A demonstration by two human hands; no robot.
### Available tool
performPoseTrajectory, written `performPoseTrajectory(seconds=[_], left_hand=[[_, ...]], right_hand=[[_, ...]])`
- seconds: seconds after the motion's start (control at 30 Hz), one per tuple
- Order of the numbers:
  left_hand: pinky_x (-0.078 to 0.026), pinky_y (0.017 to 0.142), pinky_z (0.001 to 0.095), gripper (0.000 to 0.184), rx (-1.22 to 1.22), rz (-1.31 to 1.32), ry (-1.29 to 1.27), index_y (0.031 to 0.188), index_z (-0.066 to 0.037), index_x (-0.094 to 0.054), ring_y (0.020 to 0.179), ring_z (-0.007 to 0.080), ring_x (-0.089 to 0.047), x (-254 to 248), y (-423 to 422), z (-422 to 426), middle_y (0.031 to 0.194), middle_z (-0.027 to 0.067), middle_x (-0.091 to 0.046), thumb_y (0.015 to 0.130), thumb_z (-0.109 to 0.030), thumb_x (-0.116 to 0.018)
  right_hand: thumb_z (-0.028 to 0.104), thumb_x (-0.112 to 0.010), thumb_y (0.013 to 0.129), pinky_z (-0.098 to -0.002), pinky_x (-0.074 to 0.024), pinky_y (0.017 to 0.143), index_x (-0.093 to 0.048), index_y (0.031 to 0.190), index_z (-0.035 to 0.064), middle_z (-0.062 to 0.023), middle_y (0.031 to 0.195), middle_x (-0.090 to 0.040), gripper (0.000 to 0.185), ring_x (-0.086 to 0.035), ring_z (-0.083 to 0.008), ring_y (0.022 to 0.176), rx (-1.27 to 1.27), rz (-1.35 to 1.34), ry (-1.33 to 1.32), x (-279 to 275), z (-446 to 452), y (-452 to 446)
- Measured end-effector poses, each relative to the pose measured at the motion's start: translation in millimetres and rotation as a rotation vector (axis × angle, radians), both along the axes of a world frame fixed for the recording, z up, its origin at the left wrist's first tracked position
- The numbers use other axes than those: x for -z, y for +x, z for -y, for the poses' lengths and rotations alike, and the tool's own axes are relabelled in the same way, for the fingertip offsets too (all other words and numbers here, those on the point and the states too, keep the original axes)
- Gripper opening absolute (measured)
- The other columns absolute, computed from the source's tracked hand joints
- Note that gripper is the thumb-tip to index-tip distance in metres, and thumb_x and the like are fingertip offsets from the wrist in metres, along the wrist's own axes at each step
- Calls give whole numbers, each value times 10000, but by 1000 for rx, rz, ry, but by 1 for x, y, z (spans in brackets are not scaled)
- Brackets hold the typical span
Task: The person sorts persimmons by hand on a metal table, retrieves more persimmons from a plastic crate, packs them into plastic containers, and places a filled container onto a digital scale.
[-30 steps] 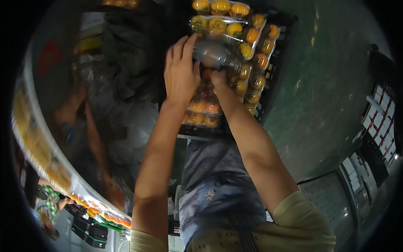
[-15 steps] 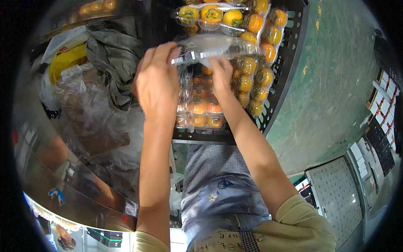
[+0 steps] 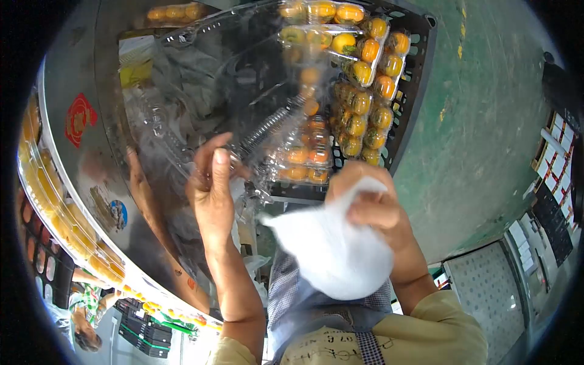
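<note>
My left hand [image 3: 213, 176] grips the near edge of a clear plastic clamshell box [image 3: 267, 129], closed with the thumb raised in front and fingers behind. The box is spread open and tilted, and I can see through it. In my right hand [image 3: 374, 198] a thin white sheet [image 3: 334, 252] is pinched between fingers and thumb; it hangs loosely over my lap, blurred by motion. Whether it is foam or paper I cannot tell. Beyond both hands, clear boxes of orange persimmons [image 3: 359, 125] are stacked in a black crate [image 3: 410, 109].
At left stands a shiny metal surface [image 3: 103, 176] with a red sticker. Behind the clear box lie grey cloth [image 3: 194, 79] and crumpled plastic. Rows of orange fruit [image 3: 79, 231] line the far left. Green floor [image 3: 468, 152] extends right. Another person [image 3: 85, 316] appears lower left.
Both hands have come back from above the crate toward my body. The clear box has swung open to the left. A white sheet now shows plainly in my right hand.
</note>
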State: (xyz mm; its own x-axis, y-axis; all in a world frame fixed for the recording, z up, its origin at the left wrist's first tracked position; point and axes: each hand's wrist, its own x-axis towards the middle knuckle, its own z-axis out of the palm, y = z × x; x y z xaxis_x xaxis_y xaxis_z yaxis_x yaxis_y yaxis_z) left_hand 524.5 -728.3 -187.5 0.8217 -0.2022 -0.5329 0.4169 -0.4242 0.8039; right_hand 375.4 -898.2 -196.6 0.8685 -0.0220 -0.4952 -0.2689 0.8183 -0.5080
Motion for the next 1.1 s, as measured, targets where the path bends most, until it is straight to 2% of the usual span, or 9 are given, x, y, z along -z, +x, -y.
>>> performPoseTrajectory(seconds=[0.17, 0.27, 0.43, 0.5, 0.67, 0.83, 0.9, 0.93, 1.1], left_hand=[[-390, 662, 196, 580, 105, -78, -147, 1153, 18, -563, 696, 59, -494, -11, -15, -5, 804, 2, -555, 872, -489, -578], [-445, 818, 263, 731, -13, 13, -214, 1169, 33, -546, 950, 142, -564, -14, -19, -8, 1002, 80, -608, 820, -609, -548], [-450, 803, 267, 435, 98, -60, -57, 1081, 32, -611, 913, 138, -571, -27, -26, 6, 980, 83, -631, 790, -266, -739], [-441, 683, 233, 289, 79, -82, 144, 985, 40, -658, 722, 97, -558, -30, -32, 4, 815, 37, -648, 793, -164, -728], [-453, 668, 230, 156, -336, -340, 230, 931, 23, -650, 725, 92, -574, -23, -103, -77, 831, -5, -638, 825, -89, -671], [-438, 748, 238, 179, -477, -559, 333, 988, 14, -616, 824, 97, -558, -20, -165, -165, 931, 15, -611, 829, -57, -658], [-442, 753, 264, 212, -525, -510, 263, 988, 29, -610, 831, 124, -560, -20, -172, -171, 944, 38, -613, 827, -93, -674], [-441, 749, 266, 218, -527, -513, 376, 984, 31, -611, 832, 129, -559, -21, -169, -167, 945, 43, -613, 826, -104, -677], [-430, 738, 293, 293, -373, -475, 591, 961, 31, -616, 831, 164, -545, -16, -171, -175, 938, 54, -612, 800, -194, -713]], right_hand=[[17, -613, 831, -208, -448, 614, -568, 1073, -7, -27, 873, -615, 247, -564, -65, 742, 83, -117, -670, 10, 0, 20], [29, -597, 831, -220, -455, 630, -604, 1013, 5, -59, 862, -632, 183, -579, -84, 740, 204, -188, -991, 15, 1, 27], [16, -606, 807, -230, -459, 641, -603, 1008, -16, -69, 899, -637, 203, -593, -114, 748, 190, -128, -1196, 15, 6, 32], [58, -620, 806, -238, -462, 656, -596, 1010, -24, -83, 903, -636, 221, -591, -129, 744, 252, -26, -975, 20, 11, 28], [171, -566, 888, -252, -479, 659, -574, 1017, -14, -95, 885, -629, 226, -582, -119, 740, 544, -223, -628, 66, 37, 24], [59, -577, 862, -270, -507, 678, -587, 1030, 26, -70, 906, -650, 172, -622, -126, 771, 44, -362, -983, 172, 19, 52], [169, -671, 757, -383, -505, 790, -605, 967, 52, -160, 912, -653, 249, -630, -324, 903, -268, -526, -1197, 233, -3, 64], [218, -734, 716, -426, -499, 821, -511, 1128, 75, -195, 1085, -574, 490, -587, -374, 979, -462, -625, -1282, 266, -13, 66], [252, -764, 724, -494, -491, 828, -242, 1294, 91, -241, 1276, -312, 789, -497, -451, 1057, -427, -936, -1056, 314, -47, 69]])
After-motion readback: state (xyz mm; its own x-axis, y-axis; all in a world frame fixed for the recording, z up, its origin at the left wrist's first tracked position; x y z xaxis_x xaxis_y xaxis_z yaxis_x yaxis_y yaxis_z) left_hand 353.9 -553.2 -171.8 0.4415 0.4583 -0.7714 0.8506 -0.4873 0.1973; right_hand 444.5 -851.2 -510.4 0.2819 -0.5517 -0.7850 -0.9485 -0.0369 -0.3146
